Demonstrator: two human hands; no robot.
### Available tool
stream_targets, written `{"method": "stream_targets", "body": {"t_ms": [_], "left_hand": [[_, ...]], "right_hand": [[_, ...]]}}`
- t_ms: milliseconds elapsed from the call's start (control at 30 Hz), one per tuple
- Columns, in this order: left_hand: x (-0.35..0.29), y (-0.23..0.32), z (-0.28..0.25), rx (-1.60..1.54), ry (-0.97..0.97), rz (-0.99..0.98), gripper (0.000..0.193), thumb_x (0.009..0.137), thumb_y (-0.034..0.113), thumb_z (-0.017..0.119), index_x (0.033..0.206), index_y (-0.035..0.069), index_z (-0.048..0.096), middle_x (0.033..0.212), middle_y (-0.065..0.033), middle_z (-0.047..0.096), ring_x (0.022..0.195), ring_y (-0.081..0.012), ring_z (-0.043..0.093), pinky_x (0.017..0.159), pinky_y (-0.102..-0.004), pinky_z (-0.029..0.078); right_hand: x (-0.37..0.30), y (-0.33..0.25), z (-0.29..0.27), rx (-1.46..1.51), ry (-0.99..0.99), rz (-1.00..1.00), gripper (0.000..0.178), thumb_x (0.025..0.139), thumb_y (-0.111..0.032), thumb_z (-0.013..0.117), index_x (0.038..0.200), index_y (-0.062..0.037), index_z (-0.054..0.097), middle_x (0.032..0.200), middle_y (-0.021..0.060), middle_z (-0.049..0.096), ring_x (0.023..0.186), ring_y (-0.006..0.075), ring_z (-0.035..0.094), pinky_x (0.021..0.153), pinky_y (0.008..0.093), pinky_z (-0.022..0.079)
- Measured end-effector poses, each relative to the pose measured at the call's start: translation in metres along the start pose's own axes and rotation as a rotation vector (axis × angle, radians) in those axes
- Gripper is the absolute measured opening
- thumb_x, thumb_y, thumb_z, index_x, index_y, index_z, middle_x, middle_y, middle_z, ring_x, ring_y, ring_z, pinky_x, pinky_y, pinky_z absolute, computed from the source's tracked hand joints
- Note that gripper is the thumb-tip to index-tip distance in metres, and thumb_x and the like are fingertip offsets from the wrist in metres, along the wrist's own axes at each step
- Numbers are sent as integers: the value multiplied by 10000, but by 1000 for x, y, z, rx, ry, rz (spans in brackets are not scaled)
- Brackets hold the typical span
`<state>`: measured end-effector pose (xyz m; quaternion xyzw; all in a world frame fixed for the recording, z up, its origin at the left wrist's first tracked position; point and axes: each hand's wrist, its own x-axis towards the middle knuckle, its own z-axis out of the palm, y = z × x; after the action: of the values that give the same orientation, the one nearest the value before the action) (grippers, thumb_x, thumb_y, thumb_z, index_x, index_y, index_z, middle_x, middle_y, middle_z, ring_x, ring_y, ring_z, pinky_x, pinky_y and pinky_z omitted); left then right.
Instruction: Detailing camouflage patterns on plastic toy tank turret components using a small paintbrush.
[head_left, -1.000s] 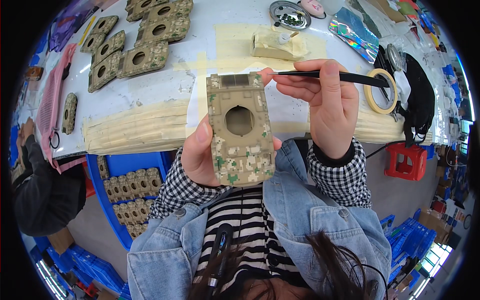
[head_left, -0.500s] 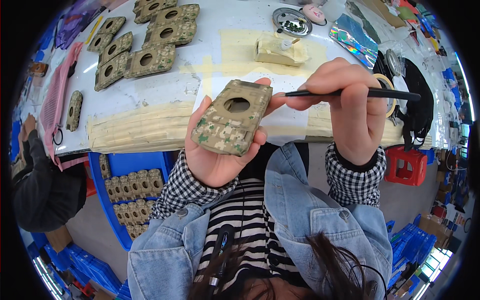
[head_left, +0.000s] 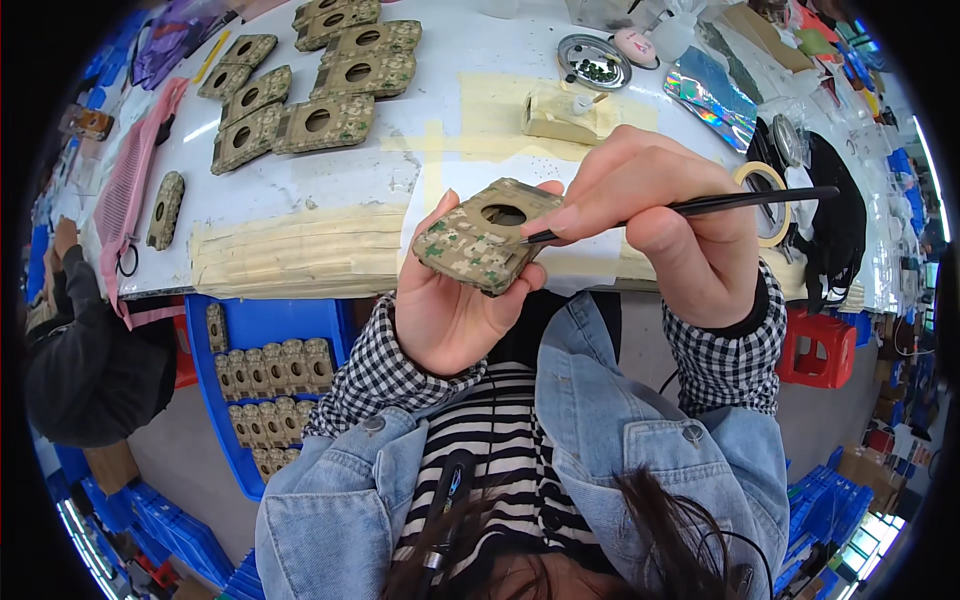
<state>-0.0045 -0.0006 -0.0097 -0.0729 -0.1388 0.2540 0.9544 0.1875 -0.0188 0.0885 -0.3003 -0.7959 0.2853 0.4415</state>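
Observation:
My left hand (head_left: 450, 315) is closed round a camouflage-painted toy tank hull (head_left: 465, 243), tilted, with a round hole in its top. Black tweezers (head_left: 730, 201) are pinched between the fingers of my right hand (head_left: 690, 215). Their tip meets or hovers just over the hull's top, near the hole; whether it touches I cannot tell. Anything between the tips is too small to make out. A masking-taped block (head_left: 570, 115) with a small white cap on it sits beyond my hands. Behind it lies a round metal dish (head_left: 594, 62) with small dark green pieces.
Several more hulls (head_left: 318, 120) lie at the table's far left, one (head_left: 165, 210) apart. A blue tray (head_left: 215, 400) of similar hulls is below the table edge. At right are a tape roll (head_left: 762, 205), a black bag (head_left: 838, 210) and a red stool (head_left: 815, 348). Another person's sleeve (head_left: 95, 365) shows at left.
My right hand has brought the tweezers left and down, from beside the hull to its top. The left hand has tipped and turned the hull. The whole view has shifted slightly.

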Motion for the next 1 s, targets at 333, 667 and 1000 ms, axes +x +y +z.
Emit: {"method": "stream_targets", "body": {"t_ms": [333,667,1000], "left_hand": [[0,-1,-4,-18,-32,-14,582,986,438,268,1349,-14,313,1249,-245,477,1050,-371,566,895,-366,535],[-1,-1,-4,-24,-30,-21,574,986,438,267,1340,-9,337,1244,-239,485,1051,-366,564,898,-364,533],[-1,0,-4,-14,-20,-14,574,985,440,268,1338,-7,342,1248,-237,486,1047,-363,566,891,-359,535]], "right_hand": [[3,-2,3,78,22,63,342,936,-280,504,875,19,659,812,115,653,788,219,581,773,361,504],[5,-3,3,35,14,50,348,929,-291,512,860,15,663,805,114,658,770,224,590,753,358,506],[5,-2,3,8,7,35,356,931,-301,507,867,15,657,804,111,658,765,223,593,749,360,510]]}}
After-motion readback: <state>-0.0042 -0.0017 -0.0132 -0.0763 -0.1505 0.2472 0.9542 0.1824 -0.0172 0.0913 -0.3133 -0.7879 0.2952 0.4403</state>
